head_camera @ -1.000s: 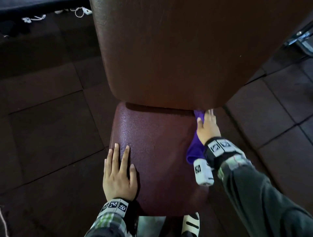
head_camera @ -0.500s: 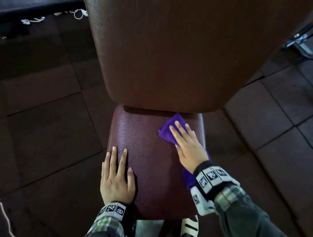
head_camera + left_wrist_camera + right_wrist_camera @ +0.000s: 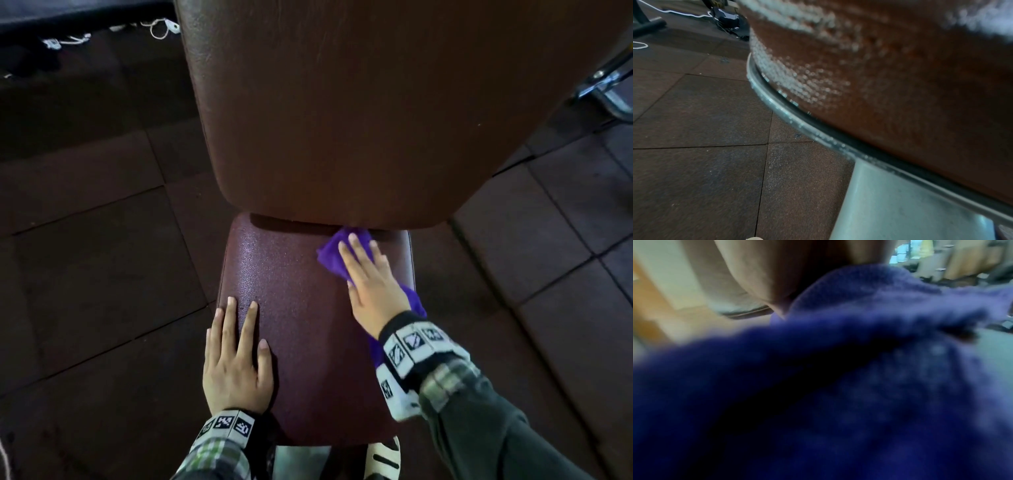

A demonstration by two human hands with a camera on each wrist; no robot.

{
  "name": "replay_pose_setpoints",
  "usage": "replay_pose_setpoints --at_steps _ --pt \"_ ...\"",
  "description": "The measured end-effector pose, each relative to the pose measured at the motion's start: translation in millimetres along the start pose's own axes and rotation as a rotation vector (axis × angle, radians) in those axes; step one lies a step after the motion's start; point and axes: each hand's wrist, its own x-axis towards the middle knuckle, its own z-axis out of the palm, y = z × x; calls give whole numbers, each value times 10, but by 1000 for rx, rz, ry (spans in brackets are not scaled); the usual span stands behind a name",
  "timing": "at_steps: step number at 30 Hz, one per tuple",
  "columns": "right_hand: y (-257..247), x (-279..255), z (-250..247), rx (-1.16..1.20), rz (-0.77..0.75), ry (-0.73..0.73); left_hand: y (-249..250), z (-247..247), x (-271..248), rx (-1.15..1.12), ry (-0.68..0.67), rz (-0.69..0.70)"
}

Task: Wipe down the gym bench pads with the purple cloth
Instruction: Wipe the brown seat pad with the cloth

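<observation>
Floor tiles (image 3: 85, 274) lie to the left of the bench. Left hand (image 3: 236, 363) rests flat on the near left part of the seat pad (image 3: 301, 325), fingers straight and together, holding nothing. Right hand (image 3: 370, 284) presses flat, fingers extended, on the purple cloth (image 3: 330, 255) at the far right corner of the seat pad, just below the back pad (image 3: 342, 120); one end of the cloth trails under the wrist. Judgement: seat wiping is under way, with the left and near areas apparently not yet covered. The back pad shows no visible sign of wiping and likely remains.
</observation>
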Motion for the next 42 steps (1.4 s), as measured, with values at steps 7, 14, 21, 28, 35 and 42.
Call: replay_pose_setpoints --at_steps 7,14,21,28,35,42 --pt "481 -347 5 66 48 55 2 -1 9 5 7 11" --pt "242 196 -89 2 191 47 -8 -2 6 7 5 5" --pt "116 -354 51 94 -115 -26 3 -3 2 2 5 3" --pt "262 -209 -9 76 127 86 2 -1 1 2 -1 7" --pt "-242 449 -95 -10 167 25 10 -18 1 -5 -1 1" --pt "-458 246 23 -36 -163 -112 12 -5 0 9 12 3"
